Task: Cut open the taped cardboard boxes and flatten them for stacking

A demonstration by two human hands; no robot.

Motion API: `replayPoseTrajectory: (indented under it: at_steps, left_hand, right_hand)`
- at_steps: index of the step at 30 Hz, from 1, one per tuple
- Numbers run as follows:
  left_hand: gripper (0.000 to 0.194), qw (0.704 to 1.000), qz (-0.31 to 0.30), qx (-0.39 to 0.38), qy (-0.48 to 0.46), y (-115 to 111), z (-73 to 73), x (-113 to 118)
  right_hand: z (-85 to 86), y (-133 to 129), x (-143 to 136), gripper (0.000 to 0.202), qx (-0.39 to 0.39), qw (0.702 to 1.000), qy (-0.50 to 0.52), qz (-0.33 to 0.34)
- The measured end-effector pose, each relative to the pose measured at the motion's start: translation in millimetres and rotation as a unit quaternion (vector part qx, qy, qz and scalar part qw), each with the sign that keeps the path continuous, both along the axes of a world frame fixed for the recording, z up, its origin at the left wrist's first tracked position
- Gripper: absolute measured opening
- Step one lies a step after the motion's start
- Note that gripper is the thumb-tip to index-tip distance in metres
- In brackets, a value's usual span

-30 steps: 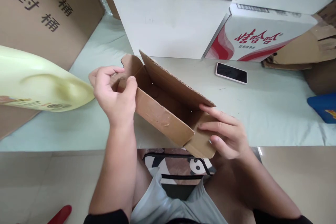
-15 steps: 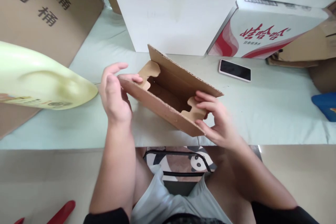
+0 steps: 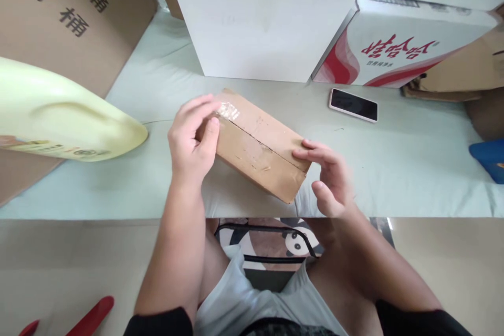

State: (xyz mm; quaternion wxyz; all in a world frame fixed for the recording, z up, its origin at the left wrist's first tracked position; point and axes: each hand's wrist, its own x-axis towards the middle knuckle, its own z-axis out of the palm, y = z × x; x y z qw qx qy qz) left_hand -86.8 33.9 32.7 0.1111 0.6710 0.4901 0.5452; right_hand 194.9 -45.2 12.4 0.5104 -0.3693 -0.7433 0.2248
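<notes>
A small brown cardboard box lies slantwise in front of me, its two long flaps folded down and meeting along a seam. Clear tape with pale torn bits sticks to its far left end. My left hand is curled over the left end, thumb on the near flap and fingers on the far one. At the right end, my right hand rests its fingertips on the far flap, with its thumb held apart from the box. The inside of the box is hidden.
A phone lies to the right on the pale green cloth. Behind stand white cartons. At left are a yellow-green bottle and a large brown carton. A blue object sits far right.
Both upright long flaps have folded down over the opening, covering the small end flaps. My left hand has moved right onto the box's end, and my right thumb has come off the near flap.
</notes>
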Motion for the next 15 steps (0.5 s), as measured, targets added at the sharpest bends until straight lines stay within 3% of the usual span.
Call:
replayPoseTrajectory:
  at_steps: [4, 8, 12, 15]
  left_hand:
    - [0.025, 0.999, 0.008, -0.038, 0.003, -4, 6.2, 2]
    - [0.024, 0.998, 0.022, -0.035, -0.054, 1, 0.2, -2]
    - [0.022, 0.98, 0.059, -0.023, -0.188, 10, -4.1, -10]
    - [0.022, 0.951, 0.119, -0.051, -0.282, 12, -0.3, -11]
  right_hand:
    - [-7.7, 4, -1, 0.045, -0.015, 0.996, 0.069, -0.052]
    - [-15.6, 12, -2, 0.062, -0.173, 0.97, 0.131, -0.108]
    - [-13.9, 14, -2, 0.067, -0.362, 0.92, 0.149, -0.035]
    - [-6.2, 10, -2, 0.064, -0.404, 0.894, 0.191, 0.028]
